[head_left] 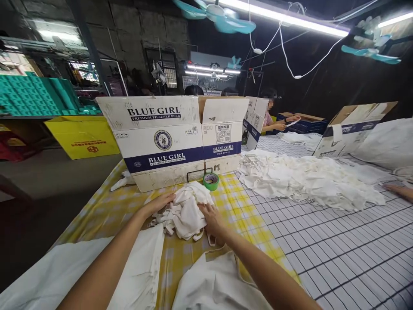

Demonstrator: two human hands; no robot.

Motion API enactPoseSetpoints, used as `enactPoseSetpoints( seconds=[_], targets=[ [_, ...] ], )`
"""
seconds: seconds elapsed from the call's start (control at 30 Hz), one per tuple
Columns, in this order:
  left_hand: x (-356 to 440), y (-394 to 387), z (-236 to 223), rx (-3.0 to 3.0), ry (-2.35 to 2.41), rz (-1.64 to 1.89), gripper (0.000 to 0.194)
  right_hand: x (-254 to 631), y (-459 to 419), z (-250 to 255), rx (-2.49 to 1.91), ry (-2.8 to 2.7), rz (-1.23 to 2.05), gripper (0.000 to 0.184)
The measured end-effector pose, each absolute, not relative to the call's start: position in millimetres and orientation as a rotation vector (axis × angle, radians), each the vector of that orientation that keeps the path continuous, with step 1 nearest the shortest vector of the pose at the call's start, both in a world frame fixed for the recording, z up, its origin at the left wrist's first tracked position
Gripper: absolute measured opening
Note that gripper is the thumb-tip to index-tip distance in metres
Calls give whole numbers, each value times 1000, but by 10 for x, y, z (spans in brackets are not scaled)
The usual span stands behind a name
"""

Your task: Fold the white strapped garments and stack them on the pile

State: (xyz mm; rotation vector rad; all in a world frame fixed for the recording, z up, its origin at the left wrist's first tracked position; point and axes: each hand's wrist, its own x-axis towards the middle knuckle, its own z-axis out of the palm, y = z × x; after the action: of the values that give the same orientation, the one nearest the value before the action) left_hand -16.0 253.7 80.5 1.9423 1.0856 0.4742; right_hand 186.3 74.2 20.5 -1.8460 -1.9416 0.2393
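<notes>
A crumpled bundle of white cloth pieces (189, 213) lies on the yellow checked tablecloth in front of me. My left hand (159, 202) grips its left side, fingertips tucked against the fabric. On the opposite side, my right hand (213, 219) presses its fingers into the folds, so the bundle is held between both hands. Just behind it rests a roll of green tape (211, 181). A stack of flat white cloth (142, 258) lies under and beside my left forearm. Close to my body, more white cloth (219, 282) is spread near my right forearm.
White and blue cardboard cartons (164, 142) stand along the table's far side. To the right, a heap of white cloth pieces (309, 176) covers part of a grid-patterned cloth (338, 241). Another person's hand (400, 191) reaches in there. A co-worker (271, 120) sits farther back.
</notes>
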Motion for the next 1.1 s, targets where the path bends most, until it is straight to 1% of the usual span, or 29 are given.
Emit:
enactPoseSetpoints(
  seconds=[0.1, 0.13, 0.17, 0.23, 0.3, 0.37, 0.47, 0.53, 0.6, 0.63, 0.77, 0.83, 0.97, 1.1],
  targets=[
    [-99, 2320, 913, 2268, 981, 352, 83, 2056, 588, 286, -1797, -1967, 310, 79],
    [-44, 2226, 948, 2394, 948, 315, 92, 2133, 515, 315, -1796, -1960, 321, 79],
    [24, 2126, 977, 2509, 918, 284, 100, 2207, 435, 343, -1805, -1945, 324, 76],
    [175, 1928, 1003, 2706, 854, 225, 111, 2317, 269, 389, -1846, -1898, 314, 62],
    [309, 1755, 960, 2850, 812, 141, 112, 2349, 121, 412, -1901, -1861, 311, 45],
    [391, 1629, 843, 2916, 835, -15, 106, 2300, 17, 403, -1957, -1851, 325, 35],
    [402, 1538, 619, 2951, 943, -148, 87, 2157, -40, 348, -2030, -1867, 355, 35],
    [362, 1516, 523, 2983, 966, -103, 78, 2086, -14, 308, -2070, -1892, 382, 31],
    [317, 1480, 503, 3008, 963, -45, 71, 2070, 60, 283, -2102, -1921, 417, 22],
    [297, 1442, 516, 3021, 964, -5, 69, 2085, 116, 282, -2118, -1927, 431, 20],
    [237, 1090, 579, 3019, 1038, 371, 64, 2230, 444, 375, -2169, -1870, 421, 28],
    [196, 819, 541, 2922, 1072, 486, 56, 2312, 617, 470, -2172, -1807, 383, 28],
    [56, 317, 321, 2693, 991, 399, 47, 2416, 705, 636, -2137, -1679, 294, 22],
    [-73, 63, 112, 2580, 1003, 353, 36, 2357, 218, 632, -2034, -1695, 329, 21]
  ],
)
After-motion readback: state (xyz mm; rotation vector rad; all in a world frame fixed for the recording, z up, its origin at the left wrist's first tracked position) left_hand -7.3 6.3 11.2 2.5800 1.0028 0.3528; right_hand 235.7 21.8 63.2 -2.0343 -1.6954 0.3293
